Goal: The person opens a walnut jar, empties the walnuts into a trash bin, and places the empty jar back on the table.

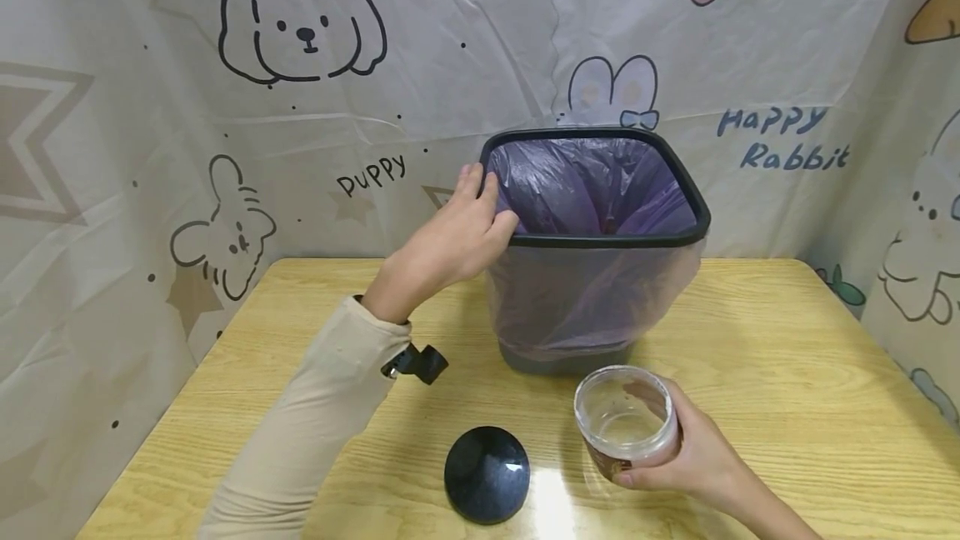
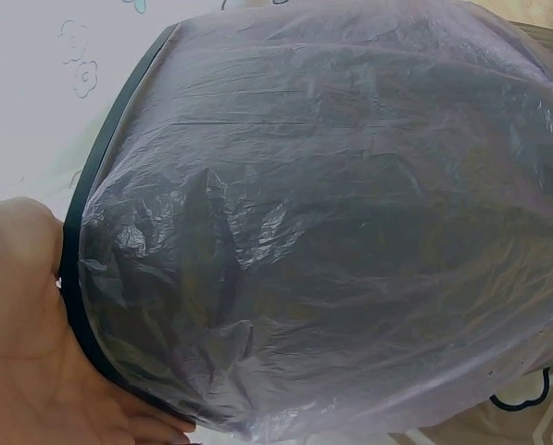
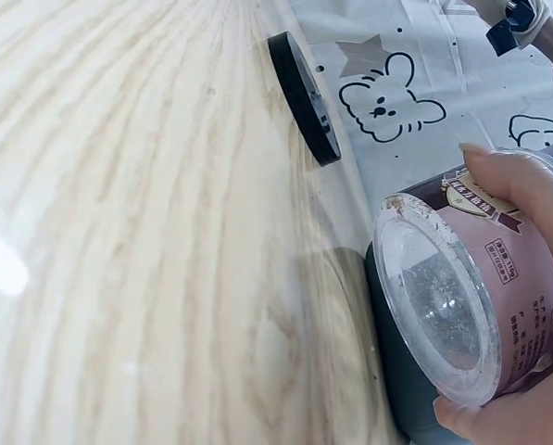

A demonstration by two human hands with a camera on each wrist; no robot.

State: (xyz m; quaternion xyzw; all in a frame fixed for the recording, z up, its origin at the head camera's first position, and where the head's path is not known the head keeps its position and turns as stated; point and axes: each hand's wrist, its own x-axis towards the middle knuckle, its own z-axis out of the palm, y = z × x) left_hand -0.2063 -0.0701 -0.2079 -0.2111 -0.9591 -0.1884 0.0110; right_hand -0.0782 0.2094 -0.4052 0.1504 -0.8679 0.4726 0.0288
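A dark trash bin (image 1: 570,290) with a black rim (image 1: 600,240) stands upright, lined with a translucent purple bag (image 1: 547,182) folded over its outside. My left hand (image 1: 453,232) rests on the rim's near left corner, its fingers (image 1: 471,180) fairly straight. In the left wrist view the palm (image 2: 26,324) lies against the rim. My right hand (image 1: 690,448) grips a clear round plastic jar (image 1: 626,419) with a pink-and-brown label, its uncovered mouth tilted upward. The right wrist view shows the jar's bottom (image 3: 433,297) and printed label (image 3: 508,269).
A round black lid (image 1: 487,475) lies on the wood-grain table (image 1: 750,340), left of the jar and in front of the bin. Behind the table hangs a cartoon-printed cloth (image 1: 450,90). A small black device (image 1: 416,362) is strapped at the left wrist.
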